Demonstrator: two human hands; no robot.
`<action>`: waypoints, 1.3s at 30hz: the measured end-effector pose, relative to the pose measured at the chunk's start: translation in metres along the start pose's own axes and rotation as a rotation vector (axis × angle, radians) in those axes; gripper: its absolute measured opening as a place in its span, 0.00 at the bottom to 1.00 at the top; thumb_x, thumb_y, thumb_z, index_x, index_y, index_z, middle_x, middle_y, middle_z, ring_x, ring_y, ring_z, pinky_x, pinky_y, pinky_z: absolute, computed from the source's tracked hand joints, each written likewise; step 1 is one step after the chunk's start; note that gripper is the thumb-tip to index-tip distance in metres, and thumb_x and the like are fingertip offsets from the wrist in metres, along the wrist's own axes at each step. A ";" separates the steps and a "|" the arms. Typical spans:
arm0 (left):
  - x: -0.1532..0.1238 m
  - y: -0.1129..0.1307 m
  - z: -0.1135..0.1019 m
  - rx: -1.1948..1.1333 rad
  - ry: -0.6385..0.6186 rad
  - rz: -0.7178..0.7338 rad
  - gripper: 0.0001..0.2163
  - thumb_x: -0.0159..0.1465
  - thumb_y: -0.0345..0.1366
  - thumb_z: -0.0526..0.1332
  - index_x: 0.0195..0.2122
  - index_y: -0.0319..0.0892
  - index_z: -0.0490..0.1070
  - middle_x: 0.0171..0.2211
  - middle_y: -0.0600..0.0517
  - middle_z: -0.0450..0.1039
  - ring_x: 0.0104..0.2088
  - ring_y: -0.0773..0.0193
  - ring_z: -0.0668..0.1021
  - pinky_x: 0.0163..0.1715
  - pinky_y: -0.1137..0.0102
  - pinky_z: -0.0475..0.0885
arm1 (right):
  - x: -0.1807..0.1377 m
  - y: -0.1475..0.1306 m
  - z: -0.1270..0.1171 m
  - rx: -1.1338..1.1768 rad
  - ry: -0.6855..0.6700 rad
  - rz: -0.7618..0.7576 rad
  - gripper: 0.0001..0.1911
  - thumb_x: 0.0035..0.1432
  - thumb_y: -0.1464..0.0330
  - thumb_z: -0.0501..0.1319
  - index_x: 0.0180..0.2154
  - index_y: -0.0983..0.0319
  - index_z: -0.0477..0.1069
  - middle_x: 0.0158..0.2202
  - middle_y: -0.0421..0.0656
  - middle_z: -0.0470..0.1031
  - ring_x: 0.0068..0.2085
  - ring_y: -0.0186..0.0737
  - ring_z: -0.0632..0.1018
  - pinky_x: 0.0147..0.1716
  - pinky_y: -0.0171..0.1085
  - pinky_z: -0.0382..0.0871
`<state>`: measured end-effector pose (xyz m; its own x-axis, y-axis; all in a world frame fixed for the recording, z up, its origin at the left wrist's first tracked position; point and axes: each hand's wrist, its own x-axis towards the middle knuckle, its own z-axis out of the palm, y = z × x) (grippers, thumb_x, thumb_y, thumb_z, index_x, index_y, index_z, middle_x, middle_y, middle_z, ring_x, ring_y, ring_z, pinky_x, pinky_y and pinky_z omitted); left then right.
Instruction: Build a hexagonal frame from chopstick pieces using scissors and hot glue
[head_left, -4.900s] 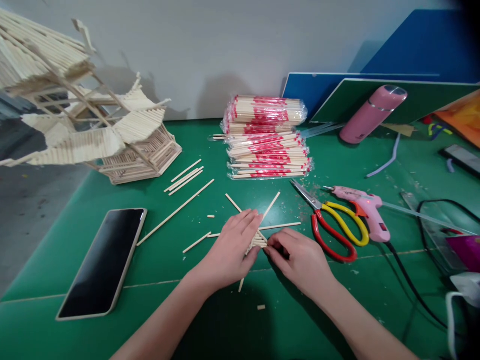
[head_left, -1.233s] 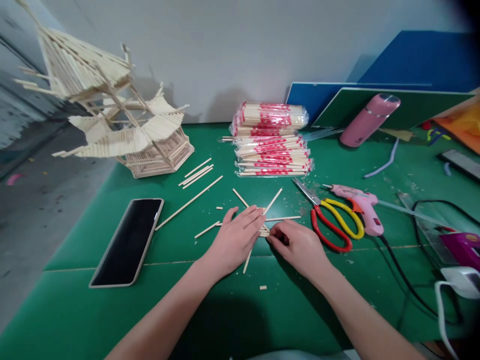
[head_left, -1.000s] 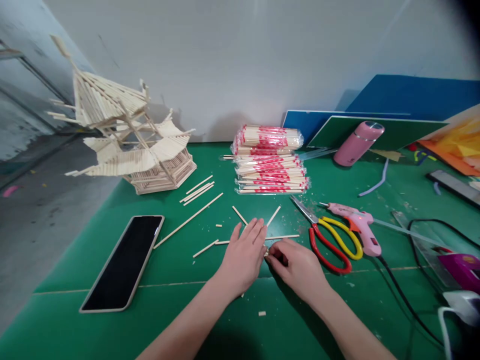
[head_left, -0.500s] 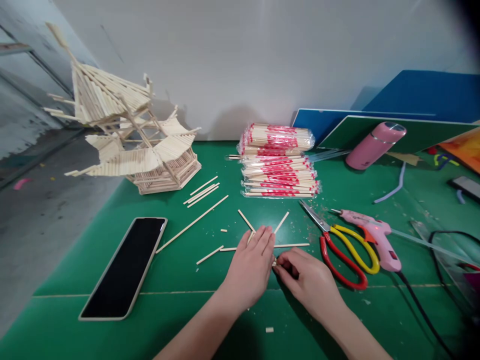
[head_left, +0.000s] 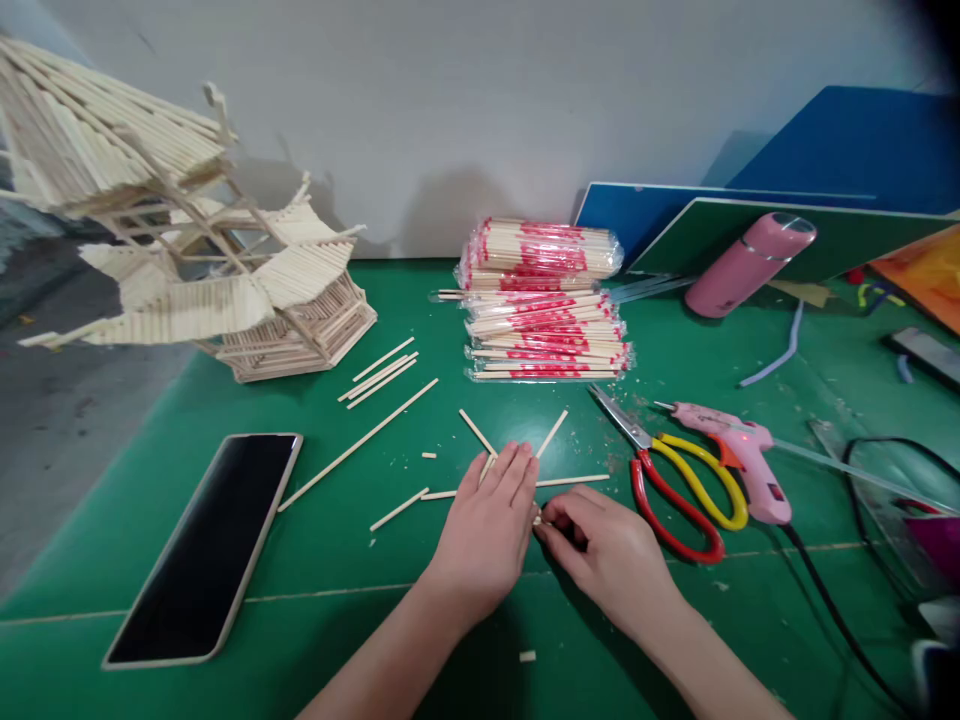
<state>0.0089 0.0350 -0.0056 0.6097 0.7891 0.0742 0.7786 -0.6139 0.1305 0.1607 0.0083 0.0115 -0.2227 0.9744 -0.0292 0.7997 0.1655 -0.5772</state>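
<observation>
My left hand point(head_left: 487, 525) lies flat with its fingers stretched out, pressing over several crossed thin wooden sticks on the green table. Stick ends poke out beyond it: a slanted stick point(head_left: 475, 430) at its far left, another slanted stick point(head_left: 553, 434) at its far right, and a level stick point(head_left: 574, 481). Close beside it, my right hand point(head_left: 600, 540) is closed in a pinch on the end of a wooden stick point(head_left: 537, 518); the rest of that stick is hidden under my left hand. A short stick point(head_left: 399, 509) touches the level one's left end.
A stick-built pagoda model point(head_left: 225, 270) stands at the back left, above a phone point(head_left: 206, 545). Wrapped chopstick packs point(head_left: 551, 310) are piled at the back. Scissors point(head_left: 637, 435), a corded pink glue gun point(head_left: 739, 445) and a pink bottle point(head_left: 750, 265) lie rightward. Loose sticks point(head_left: 382, 378) lie left.
The camera view has shifted, so the table things appear further left and slightly higher. Both hands keep nearly the same pose over the sticks.
</observation>
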 end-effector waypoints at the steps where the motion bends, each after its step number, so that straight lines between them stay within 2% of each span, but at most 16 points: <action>1: 0.000 0.000 0.000 0.003 -0.004 -0.002 0.20 0.64 0.34 0.42 0.56 0.37 0.53 0.59 0.47 0.51 0.58 0.59 0.54 0.54 0.59 0.52 | 0.000 0.000 0.000 0.002 0.005 -0.003 0.06 0.54 0.68 0.54 0.26 0.60 0.66 0.25 0.38 0.67 0.26 0.32 0.68 0.25 0.29 0.58; 9: 0.001 0.000 -0.004 -0.089 -0.007 -0.019 0.19 0.63 0.34 0.43 0.55 0.37 0.55 0.58 0.47 0.53 0.58 0.58 0.56 0.54 0.58 0.54 | -0.001 0.000 -0.001 0.001 0.009 -0.005 0.05 0.53 0.69 0.55 0.27 0.60 0.67 0.25 0.38 0.68 0.27 0.33 0.68 0.26 0.29 0.58; 12: 0.001 0.000 -0.005 -0.190 0.038 -0.049 0.18 0.63 0.32 0.43 0.55 0.37 0.55 0.57 0.45 0.55 0.57 0.59 0.57 0.53 0.57 0.55 | -0.001 -0.002 -0.001 -0.007 0.019 -0.005 0.04 0.53 0.69 0.55 0.27 0.60 0.67 0.25 0.38 0.68 0.28 0.33 0.69 0.26 0.29 0.58; 15: -0.001 -0.003 -0.008 -0.341 0.182 -0.100 0.18 0.63 0.31 0.43 0.54 0.37 0.55 0.56 0.43 0.58 0.56 0.61 0.60 0.52 0.60 0.59 | -0.002 -0.002 -0.002 -0.012 0.027 -0.004 0.04 0.52 0.69 0.56 0.27 0.60 0.67 0.26 0.38 0.68 0.28 0.33 0.69 0.26 0.30 0.59; 18: -0.009 -0.010 -0.017 -0.423 0.398 -0.227 0.15 0.62 0.30 0.45 0.50 0.38 0.60 0.50 0.43 0.64 0.51 0.61 0.65 0.48 0.62 0.63 | -0.003 -0.002 -0.002 -0.010 0.035 -0.008 0.04 0.53 0.68 0.56 0.28 0.60 0.68 0.26 0.38 0.69 0.28 0.34 0.70 0.27 0.30 0.59; 20: -0.020 -0.015 -0.026 -0.398 0.536 -0.310 0.13 0.61 0.28 0.47 0.45 0.40 0.64 0.42 0.46 0.69 0.45 0.61 0.70 0.44 0.63 0.66 | -0.003 -0.002 -0.002 -0.009 0.038 -0.013 0.04 0.52 0.68 0.56 0.28 0.59 0.68 0.26 0.38 0.69 0.28 0.34 0.70 0.26 0.30 0.59; 22: -0.034 -0.019 -0.035 -0.367 0.572 -0.352 0.12 0.59 0.27 0.47 0.40 0.41 0.66 0.30 0.51 0.70 0.35 0.63 0.72 0.38 0.65 0.68 | -0.003 -0.001 -0.002 -0.008 0.044 -0.014 0.04 0.52 0.68 0.56 0.28 0.59 0.68 0.26 0.38 0.69 0.28 0.33 0.69 0.26 0.29 0.59; 24: -0.047 -0.022 -0.041 -0.341 0.576 -0.343 0.11 0.59 0.27 0.47 0.37 0.41 0.67 0.26 0.53 0.68 0.30 0.65 0.71 0.34 0.68 0.67 | -0.003 -0.001 -0.001 -0.008 0.050 -0.012 0.04 0.52 0.67 0.56 0.28 0.59 0.68 0.26 0.38 0.69 0.28 0.33 0.69 0.25 0.29 0.59; 26: -0.056 -0.023 -0.044 -0.291 0.542 -0.304 0.10 0.59 0.28 0.49 0.39 0.39 0.67 0.26 0.52 0.67 0.30 0.64 0.70 0.33 0.67 0.67 | -0.004 -0.002 -0.001 -0.009 0.056 -0.009 0.04 0.52 0.68 0.56 0.28 0.59 0.69 0.26 0.37 0.69 0.27 0.32 0.69 0.25 0.29 0.59; 32: -0.055 -0.011 -0.037 -0.126 0.378 -0.148 0.11 0.57 0.32 0.54 0.41 0.39 0.66 0.37 0.46 0.68 0.40 0.57 0.70 0.41 0.60 0.63 | -0.005 -0.003 -0.001 -0.014 0.070 -0.011 0.04 0.51 0.68 0.56 0.28 0.59 0.68 0.25 0.37 0.69 0.27 0.32 0.69 0.24 0.29 0.58; 35: -0.048 -0.006 -0.033 -0.113 0.264 -0.162 0.12 0.57 0.35 0.54 0.42 0.40 0.66 0.39 0.45 0.68 0.42 0.55 0.68 0.42 0.58 0.63 | -0.005 -0.004 -0.001 -0.015 0.078 -0.009 0.03 0.51 0.68 0.56 0.28 0.59 0.68 0.26 0.38 0.69 0.28 0.33 0.69 0.25 0.29 0.58; 39: -0.044 -0.012 -0.032 -0.072 0.273 -0.205 0.12 0.57 0.33 0.53 0.43 0.39 0.66 0.41 0.44 0.68 0.44 0.54 0.68 0.43 0.58 0.62 | -0.005 -0.005 -0.001 -0.004 0.082 -0.008 0.03 0.51 0.69 0.56 0.28 0.59 0.67 0.26 0.38 0.69 0.28 0.33 0.69 0.26 0.30 0.60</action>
<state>-0.0323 0.0082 0.0214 0.3716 0.8786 0.2999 0.8623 -0.4464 0.2393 0.1582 0.0028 0.0149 -0.1824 0.9823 0.0424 0.8003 0.1734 -0.5740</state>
